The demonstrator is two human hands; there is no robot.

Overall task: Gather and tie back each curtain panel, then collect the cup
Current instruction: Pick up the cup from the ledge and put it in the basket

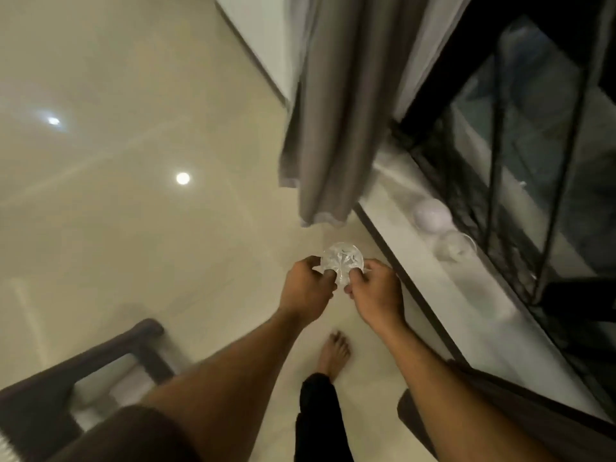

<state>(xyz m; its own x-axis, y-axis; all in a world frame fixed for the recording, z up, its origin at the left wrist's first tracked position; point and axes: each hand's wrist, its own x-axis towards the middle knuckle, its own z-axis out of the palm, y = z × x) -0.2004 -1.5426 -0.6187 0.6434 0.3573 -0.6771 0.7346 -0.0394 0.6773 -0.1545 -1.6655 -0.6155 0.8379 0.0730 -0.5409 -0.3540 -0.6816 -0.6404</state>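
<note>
A clear, crumpled plastic cup [341, 261] is held over the floor in front of me. My left hand [308, 290] pinches its left side and my right hand [375, 291] pinches its right side. A grey curtain panel [336, 105] hangs gathered in folds just beyond the cup, its hem a little above the floor. A second bit of dark curtain fabric [500, 418] shows at the lower right by the window track.
A white window ledge [473, 295] runs along the right, with a white round object [432, 215] and a clear glass item [455, 246] on it. A dark-framed window [533, 161] stands behind. A dark wooden chair [83, 368] is at lower left. My bare foot [333, 355] rests on the glossy tiled floor [133, 228].
</note>
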